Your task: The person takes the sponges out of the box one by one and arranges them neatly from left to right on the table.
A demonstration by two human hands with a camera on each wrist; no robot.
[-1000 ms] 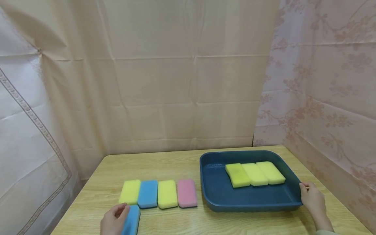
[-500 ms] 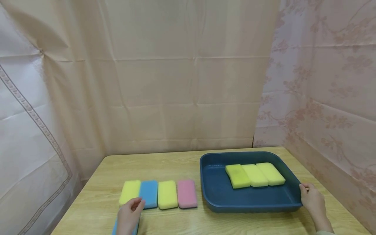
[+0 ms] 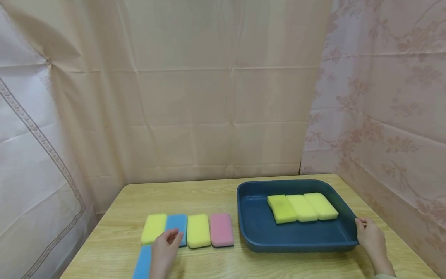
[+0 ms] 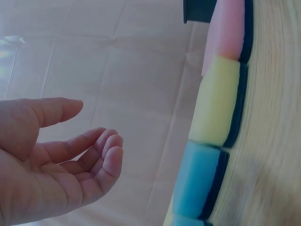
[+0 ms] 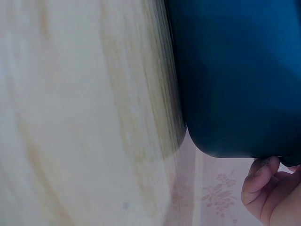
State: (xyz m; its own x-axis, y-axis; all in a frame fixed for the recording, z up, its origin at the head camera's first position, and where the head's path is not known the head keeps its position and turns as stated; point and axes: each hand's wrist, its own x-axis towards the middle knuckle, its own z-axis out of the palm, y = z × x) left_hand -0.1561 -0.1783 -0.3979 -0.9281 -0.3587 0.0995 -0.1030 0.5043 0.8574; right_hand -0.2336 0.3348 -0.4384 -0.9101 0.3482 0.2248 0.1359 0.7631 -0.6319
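My left hand [image 3: 165,250] hovers in front of the blue sponge [image 3: 177,221] in a row on the table, fingers loosely curved. In the left wrist view, thumb and fingers stand apart with nothing between them. That row also has a yellow sponge [image 3: 154,228], another yellow sponge [image 3: 198,231] and a pink sponge [image 3: 222,229]. Nearer, a second blue sponge [image 3: 142,263] is partly hidden behind my left hand. My right hand [image 3: 372,238] pinches the right edge of a dark blue tray [image 3: 299,246]; the right wrist view shows its curled fingers [image 5: 263,174] at the tray's corner.
Inside the tray, a darker yellow sponge [image 3: 282,209] and two paler ones lie side by side toward the back. Each row sponge has a dark layer underneath. Beige cloth [image 3: 216,97] hangs behind the wooden table [image 3: 195,193], and floral cloth [image 3: 400,116] at the right.
My left hand has moved right and slightly up, away from the nearer blue sponge to in front of the row's blue one. My right hand and the tray have stayed put.
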